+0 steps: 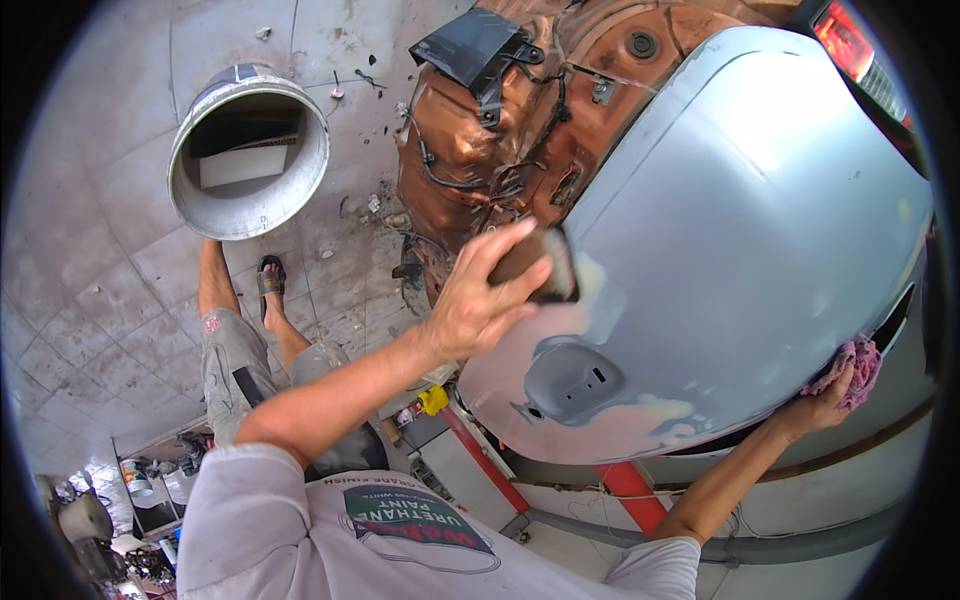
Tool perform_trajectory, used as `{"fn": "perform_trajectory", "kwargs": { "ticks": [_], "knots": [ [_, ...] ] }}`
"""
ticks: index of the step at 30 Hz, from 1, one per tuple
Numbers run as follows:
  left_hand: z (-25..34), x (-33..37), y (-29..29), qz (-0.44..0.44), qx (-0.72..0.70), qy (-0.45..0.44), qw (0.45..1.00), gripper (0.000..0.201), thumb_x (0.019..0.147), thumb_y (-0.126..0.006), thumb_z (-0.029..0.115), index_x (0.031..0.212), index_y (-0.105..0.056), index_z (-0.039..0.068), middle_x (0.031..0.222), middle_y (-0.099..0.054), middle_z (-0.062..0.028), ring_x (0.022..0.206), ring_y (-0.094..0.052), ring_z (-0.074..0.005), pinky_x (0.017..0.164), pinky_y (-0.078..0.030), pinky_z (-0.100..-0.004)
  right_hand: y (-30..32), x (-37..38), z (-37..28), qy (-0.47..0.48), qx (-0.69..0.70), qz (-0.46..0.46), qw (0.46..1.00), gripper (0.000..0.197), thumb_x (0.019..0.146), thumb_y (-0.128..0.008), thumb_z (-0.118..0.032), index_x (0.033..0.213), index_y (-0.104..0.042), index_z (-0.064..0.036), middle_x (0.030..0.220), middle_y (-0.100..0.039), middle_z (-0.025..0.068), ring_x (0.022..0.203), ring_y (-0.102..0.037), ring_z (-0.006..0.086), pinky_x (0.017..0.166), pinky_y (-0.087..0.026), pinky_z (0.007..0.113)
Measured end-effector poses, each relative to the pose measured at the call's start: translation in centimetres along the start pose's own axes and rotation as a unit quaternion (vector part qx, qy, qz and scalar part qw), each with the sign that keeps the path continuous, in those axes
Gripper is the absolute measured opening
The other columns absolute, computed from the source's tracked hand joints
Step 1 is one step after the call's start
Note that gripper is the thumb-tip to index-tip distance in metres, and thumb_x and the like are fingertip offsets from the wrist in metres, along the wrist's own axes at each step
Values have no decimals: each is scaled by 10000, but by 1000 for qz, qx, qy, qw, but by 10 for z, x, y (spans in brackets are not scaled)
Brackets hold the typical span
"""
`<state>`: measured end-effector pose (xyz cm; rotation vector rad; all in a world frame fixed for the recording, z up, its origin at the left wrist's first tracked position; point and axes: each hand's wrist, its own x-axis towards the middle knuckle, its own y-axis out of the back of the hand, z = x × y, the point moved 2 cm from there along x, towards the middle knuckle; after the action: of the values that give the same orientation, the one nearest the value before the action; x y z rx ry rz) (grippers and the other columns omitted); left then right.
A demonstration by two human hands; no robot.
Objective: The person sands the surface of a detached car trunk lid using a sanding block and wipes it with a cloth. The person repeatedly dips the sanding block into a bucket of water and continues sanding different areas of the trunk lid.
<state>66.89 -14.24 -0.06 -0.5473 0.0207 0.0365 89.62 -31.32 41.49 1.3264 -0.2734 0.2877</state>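
A large curved car body panel, mostly grey, fills the right side, with pinkish and yellowish patches along its near left edge. At its left edge my left hand is closed around a dark block like a sanding block, fingers over its top. The block's underside is hidden, so I cannot tell whether it touches the panel. My right hand grips a crumpled pink cloth at the panel's near right edge. Near the front of the panel is a shallow recess with a small slot.
Copper-brown car bodywork with loose wiring and a black bracket stands beyond the panel. A large bucket at the left has a pale flat piece inside. A red tail lamp is at the far right. Cluttered items lie at lower left.
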Motion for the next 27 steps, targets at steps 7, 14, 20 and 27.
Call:
{"fn": "perform_trajectory", "kwargs": {
  "ticks": [7, 14, 20, 27],
  "knots": [
    [-14, 205, 24, 42, 73, -167, 982, 595, 958, -800, 277, 1525, -662, 162, 1593, -521, -184, 1431, -524, -386, 1210, -419, -459, -10, -3, -13, 13, 12, 1, 1000, 455, 1081, -604, -252, 1378, -658, 87, 1290, -723, 141, 1125, -680, 221, 1024, -541, 375],
    [-3, 47, 0, 27, -41, 33, 998, 642, 954, -831, 270, 1555, -638, 149, 1603, -430, -208, 1480, -473, -393, 1223, -411, -496, -1, -2, -4, 1, -16, -11, 1000, 448, 1094, -589, -244, 1396, -655, 80, 1317, -719, 149, 1179, -674, 225, 1068, -522, 378],
    [6, 168, 0, 137, 34, -24, 990, 528, 922, -839, 169, 1426, -721, 71, 1415, -564, -200, 1312, -541, -344, 1109, -472, -417, -17, -2, -17, 6, 41, -8, 999, 444, 1102, -580, -245, 1400, -654, 76, 1331, -716, 146, 1193, -669, 222, 1074, -517, 376],
    [7, 59, -12, 112, -9, 90, 990, 532, 958, -775, 113, 1481, -691, 63, 1508, -475, -207, 1357, -532, -330, 1113, -494, -461, -4, 0, 0, 7, 44, -10, 999, 439, 1087, -617, -233, 1384, -656, 88, 1316, -721, 149, 1156, -680, 224, 1050, -533, 381]
  ]
}}
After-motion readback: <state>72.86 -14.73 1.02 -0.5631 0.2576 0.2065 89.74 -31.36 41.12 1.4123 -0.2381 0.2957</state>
